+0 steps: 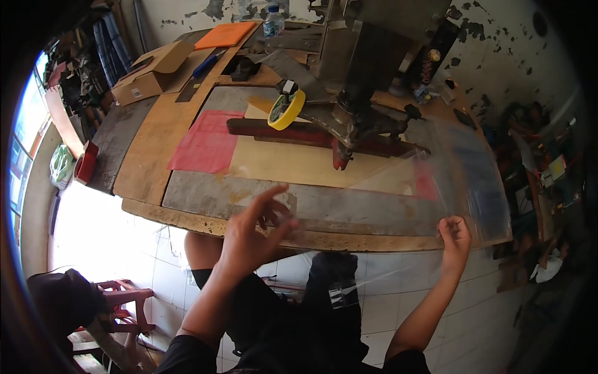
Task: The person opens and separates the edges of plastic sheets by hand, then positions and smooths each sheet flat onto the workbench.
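Observation:
A clear plastic sheet [374,215] spans the space between my hands at the table's front edge, its outline hard to see. My right hand [454,234] has its fingers closed on the sheet's right side. My left hand [258,227] is raised at the left with its fingers apart and slightly blurred, touching nothing that I can make out. Beyond them a metal press with a long dark red bar [280,131] stands over a beige sheet [280,163] with red material [202,142] at its left. A yellow tape roll [287,110] hangs on the press.
An open cardboard box [146,78], an orange folder [225,35] and a water bottle [273,30] are at the back left. More clear plastic [476,181] lies on the table's right side. A red stool [128,302] and part of another person [62,305] are at the lower left.

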`<action>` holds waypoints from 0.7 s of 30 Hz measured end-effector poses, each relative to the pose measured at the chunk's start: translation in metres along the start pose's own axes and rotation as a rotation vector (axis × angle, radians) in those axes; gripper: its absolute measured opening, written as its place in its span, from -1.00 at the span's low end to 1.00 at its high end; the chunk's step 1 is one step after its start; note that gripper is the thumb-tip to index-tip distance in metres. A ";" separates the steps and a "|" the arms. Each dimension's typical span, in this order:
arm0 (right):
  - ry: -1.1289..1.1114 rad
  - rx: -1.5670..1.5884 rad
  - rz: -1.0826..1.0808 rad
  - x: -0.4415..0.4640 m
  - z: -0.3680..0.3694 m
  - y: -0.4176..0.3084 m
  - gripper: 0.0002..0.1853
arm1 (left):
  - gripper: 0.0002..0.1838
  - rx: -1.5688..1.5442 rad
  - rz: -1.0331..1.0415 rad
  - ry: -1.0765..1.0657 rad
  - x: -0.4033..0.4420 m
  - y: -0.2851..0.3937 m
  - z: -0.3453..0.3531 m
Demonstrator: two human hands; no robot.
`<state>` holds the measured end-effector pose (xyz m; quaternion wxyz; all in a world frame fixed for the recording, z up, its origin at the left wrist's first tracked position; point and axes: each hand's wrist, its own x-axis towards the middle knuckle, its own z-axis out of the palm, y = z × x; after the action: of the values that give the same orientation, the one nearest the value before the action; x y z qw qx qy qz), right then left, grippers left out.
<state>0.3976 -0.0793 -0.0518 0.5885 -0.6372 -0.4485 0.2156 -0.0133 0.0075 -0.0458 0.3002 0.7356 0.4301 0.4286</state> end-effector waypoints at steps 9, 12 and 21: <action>0.323 -0.234 0.113 -0.041 0.013 0.016 -0.64 | -0.42 0.223 0.320 -0.096 -0.007 0.017 0.036; 0.251 -0.420 0.094 -0.048 0.011 0.014 -0.66 | -0.33 0.341 0.326 -0.263 -0.008 0.017 0.058; 0.023 -0.944 -0.254 -0.048 0.028 -0.018 -0.63 | -0.22 0.593 0.227 -0.311 0.035 -0.016 0.060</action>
<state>0.3457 -0.1048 -0.0530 0.2620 -0.7769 -0.5651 -0.0919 0.0433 0.0413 -0.0725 0.0861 0.8904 0.4004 0.1986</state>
